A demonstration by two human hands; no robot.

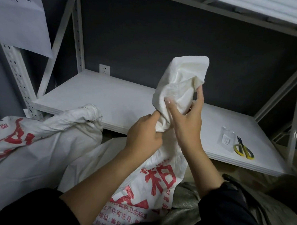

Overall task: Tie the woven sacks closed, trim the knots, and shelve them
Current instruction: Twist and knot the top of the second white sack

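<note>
Fingers point(151, 119) of the left hand point(143, 134) are curled tight round the gathered neck of the sack point(157, 181), at centre frame. The right hand point(188, 123) grips the same neck just above and to the right. Its thumb lies flat along the front of the bunched cloth and its other fingers wrap behind, with one fingertip showing at the upper edge of the bundle. Both hands touch each other at the neck.

Sack: white woven, red printed characters, body in the lower centre of the frame between the forearms. Its long axis runs close to vertical in the frame, leaning slightly right. The neck is crumpled and twisted, and the loose mouth end points up, standing well above the right hand against the dark wall. No knot is visible on it.

Second sack point(33, 143): same type, lower left of frame. Its bunched neck points toward the upper right and reaches the front edge of the shelf board point(91, 96).

On the shelf board, right of frame and well apart from the hands, are yellow-handled scissors point(244, 149), blades closed and pointing to the upper left. A small clear packet point(227, 139) lies just beside them on their left.

Grey-green woven material point(188, 205) lies under the right forearm, lower right. A paper sheet point(18, 14) with handwritten characters hangs at upper left.
</note>
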